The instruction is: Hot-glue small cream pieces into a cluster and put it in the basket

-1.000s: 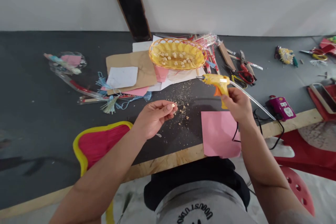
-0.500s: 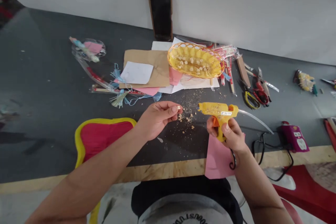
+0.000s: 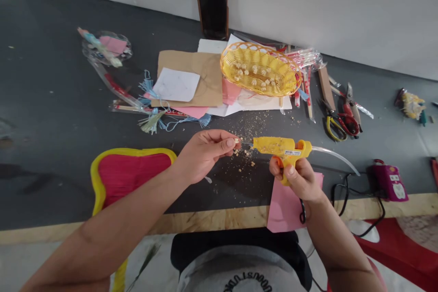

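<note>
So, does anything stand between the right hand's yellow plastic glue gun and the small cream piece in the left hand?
Nothing visible does: the yellow plastic glue gun in the right hand points its nozzle at the small cream piece in the left hand; contact is unclear. Scattered tan crumbs lie below, on the grey tabletop.

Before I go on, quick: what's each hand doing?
Left hand: closed, pinching a small pale piece.
Right hand: closed on the yellow glue gun.

We're seeing glossy yellow plastic on the glue gun [image 3: 273,146], rough woven texture on the basket [image 3: 255,84], matt brown paper [image 3: 208,70].
</note>
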`<state>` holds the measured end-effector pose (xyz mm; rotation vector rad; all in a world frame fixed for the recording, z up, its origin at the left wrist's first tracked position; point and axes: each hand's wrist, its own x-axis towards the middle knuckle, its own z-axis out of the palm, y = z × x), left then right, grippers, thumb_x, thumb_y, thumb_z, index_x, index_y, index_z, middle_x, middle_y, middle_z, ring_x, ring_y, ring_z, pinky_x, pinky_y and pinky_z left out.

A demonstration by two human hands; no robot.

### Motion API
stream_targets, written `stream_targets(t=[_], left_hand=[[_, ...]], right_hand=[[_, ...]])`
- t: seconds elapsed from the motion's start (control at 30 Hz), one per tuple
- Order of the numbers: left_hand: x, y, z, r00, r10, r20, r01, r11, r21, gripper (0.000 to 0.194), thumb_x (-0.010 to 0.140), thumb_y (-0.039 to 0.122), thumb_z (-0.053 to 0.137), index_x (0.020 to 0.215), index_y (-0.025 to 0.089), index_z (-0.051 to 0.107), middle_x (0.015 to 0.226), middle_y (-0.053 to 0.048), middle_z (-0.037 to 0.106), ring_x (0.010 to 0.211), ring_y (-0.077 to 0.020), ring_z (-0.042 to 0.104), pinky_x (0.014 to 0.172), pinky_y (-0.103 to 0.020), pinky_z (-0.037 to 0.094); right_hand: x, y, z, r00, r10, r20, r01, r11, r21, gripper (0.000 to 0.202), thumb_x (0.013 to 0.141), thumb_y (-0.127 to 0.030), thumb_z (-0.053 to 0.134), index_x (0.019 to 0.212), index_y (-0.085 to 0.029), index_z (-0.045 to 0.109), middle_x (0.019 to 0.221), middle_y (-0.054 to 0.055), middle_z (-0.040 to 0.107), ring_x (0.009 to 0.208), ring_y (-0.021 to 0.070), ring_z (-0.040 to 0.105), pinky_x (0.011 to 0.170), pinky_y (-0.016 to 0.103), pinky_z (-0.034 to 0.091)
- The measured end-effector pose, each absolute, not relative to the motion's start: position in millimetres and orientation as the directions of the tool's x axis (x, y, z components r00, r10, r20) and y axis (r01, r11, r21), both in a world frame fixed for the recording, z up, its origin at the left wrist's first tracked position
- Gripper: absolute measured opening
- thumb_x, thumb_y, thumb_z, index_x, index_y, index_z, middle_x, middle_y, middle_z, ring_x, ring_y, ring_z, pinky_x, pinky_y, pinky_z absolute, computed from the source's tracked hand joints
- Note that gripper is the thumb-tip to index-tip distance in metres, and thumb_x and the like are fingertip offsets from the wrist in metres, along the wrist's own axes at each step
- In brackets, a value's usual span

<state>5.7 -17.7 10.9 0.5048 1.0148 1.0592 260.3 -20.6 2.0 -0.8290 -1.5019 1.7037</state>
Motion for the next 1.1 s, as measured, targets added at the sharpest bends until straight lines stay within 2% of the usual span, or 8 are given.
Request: stream_targets(t=[0.2, 0.73, 1.1], left_hand=[[7.1, -18.6, 11.1, 0.124, 0.901, -0.417, -0.480, 0.422, 0.769, 0.031, 0.054, 0.041, 0.098, 0.069, 0.020, 0.080, 0.071, -0.001, 0.073, 0.065, -0.0110, 0.062, 0.063, -0.024, 0.048], [7.1, -18.2, 11.4, 0.133, 0.897, -0.422, -0.483, 0.430, 0.763, 0.032, 0.053, 0.041, 0.098, 0.069, 0.020, 0.081, 0.069, 0.000, 0.072, 0.065, -0.0098, 0.064, 0.063, -0.021, 0.049], [7.5, -18.8, 10.7, 0.140, 0.901, -0.411, -0.476, 0.425, 0.770, 0.031, 0.054, 0.041, 0.098, 0.069, 0.020, 0.081, 0.068, 0.000, 0.074, 0.065, -0.0080, 0.064, 0.063, -0.019, 0.048]], right_hand=[[262.5, -21.6, -2.2, -0.550, 0.835, -0.026, -0.067, -0.075, -0.995, 0.031, 0.098, -0.053, 0.055, 0.086, -0.023, 0.056, 0.070, 0.001, 0.050, 0.055, 0.0125, 0.039, 0.045, 0.026, 0.030], [261.9, -22.1, -2.1, -0.573, 0.820, -0.017, -0.131, -0.111, -0.985, 0.030, 0.100, -0.049, 0.056, 0.087, -0.022, 0.056, 0.073, 0.000, 0.047, 0.061, 0.0115, 0.037, 0.049, 0.026, 0.028], [266.2, -22.3, -4.0, -0.583, 0.812, -0.028, -0.107, -0.110, -0.988, 0.030, 0.100, -0.049, 0.056, 0.087, -0.022, 0.058, 0.071, 0.000, 0.044, 0.062, 0.0129, 0.037, 0.051, 0.028, 0.028]])
